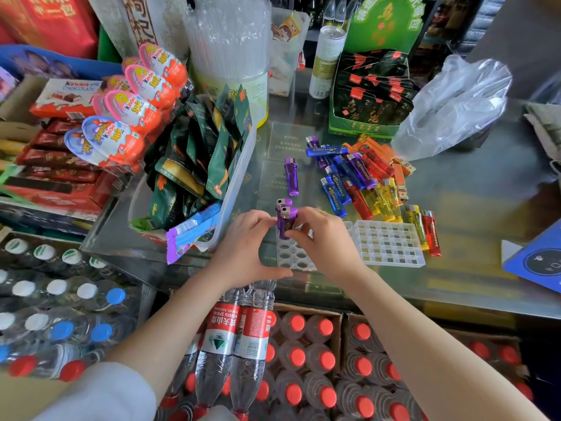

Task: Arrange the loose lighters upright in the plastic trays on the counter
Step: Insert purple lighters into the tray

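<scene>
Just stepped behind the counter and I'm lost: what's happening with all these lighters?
A person is slotting two purple plastic lighters upright into a clear plastic tray with round holes, gripping them with both the left hand and right hand. A second clear grid tray sits empty alongside. A pile of loose coloured lighters waits on the glass counter.

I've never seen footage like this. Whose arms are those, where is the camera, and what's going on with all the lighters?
There is no machine here: a person wears a wide-angle camera on the head, looking down at their own arms. The left hand and right hand together hold two purple lighters upright over a clear plastic tray with round holes. A second tray with square slots sits to its right, with no lighters in it. On the glass counter beyond lie one loose purple lighter and a mixed pile of lighters in blue, purple, red, orange and yellow, waiting to be sorted.
</scene>
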The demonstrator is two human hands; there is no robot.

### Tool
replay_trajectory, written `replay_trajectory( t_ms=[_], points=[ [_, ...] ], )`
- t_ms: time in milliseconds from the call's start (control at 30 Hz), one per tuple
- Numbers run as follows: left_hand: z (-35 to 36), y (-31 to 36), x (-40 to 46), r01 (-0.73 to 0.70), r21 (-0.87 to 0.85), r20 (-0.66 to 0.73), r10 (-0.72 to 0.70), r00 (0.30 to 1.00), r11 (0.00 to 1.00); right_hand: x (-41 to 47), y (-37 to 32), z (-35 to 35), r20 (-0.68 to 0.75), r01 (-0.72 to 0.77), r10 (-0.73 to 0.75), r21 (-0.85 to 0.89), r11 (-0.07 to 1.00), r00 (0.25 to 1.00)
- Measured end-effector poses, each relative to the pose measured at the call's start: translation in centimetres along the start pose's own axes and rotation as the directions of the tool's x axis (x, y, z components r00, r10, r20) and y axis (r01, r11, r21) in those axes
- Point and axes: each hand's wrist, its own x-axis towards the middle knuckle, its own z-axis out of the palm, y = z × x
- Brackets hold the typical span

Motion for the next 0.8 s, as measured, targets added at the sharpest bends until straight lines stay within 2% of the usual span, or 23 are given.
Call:
replay_trajectory(
  t_ms=[167, 267, 367, 567, 633, 700, 800],
  points=[
    [0.2, -0.1, -0.1, 0.015, 0.012, -0.002, -0.015, 1.0, 1.0, -0.7, -0.1, 0.7, -0.033, 0.077, -0.08, -0.099, 0.992, 0.996],
    [0.1, 0.0, -0.1, 0.021, 0.005, 0.003, -0.021, 1.0, 1.0, -0.7, 0.2, 0.9, -0.052, -0.03, 0.027, -0.075, 0.997, 0.998],
    [0.0, -0.1, -0.1, 0.022, 0.002, 0.002, -0.022, 1.0, 1.0, -0.1, 0.2, 0.8, -0.004, -0.091, 0.091, -0.054, 0.994, 0.996],
    [0.1, 0.0, -0.1, 0.02, -0.001, -0.02, -0.02, 1.0, 1.0, 1.2, 1.6, -1.3, 0.239, 0.076, -0.038, -0.153, 0.985, 0.97],
    [0.2, 0.0, -0.1, 0.022, -0.005, -0.031, -0.022, 0.999, 1.0, 2.1, 2.5, -1.9, 0.141, 0.063, -0.05, -0.091, 0.994, 0.989],
    [0.3, 0.0, -0.1, 0.025, 0.002, -0.042, -0.025, 0.999, 1.0, 3.5, 3.0, -1.9, 0.017, -0.029, 0.03, -0.056, 0.998, 0.999],
    [0.3, -0.1, 0.0, 0.032, -0.012, -0.052, -0.032, 0.998, 0.999, 5.9, 3.1, -1.1, 0.013, -0.184, 0.186, -0.106, 0.977, 0.982]
  ],
)
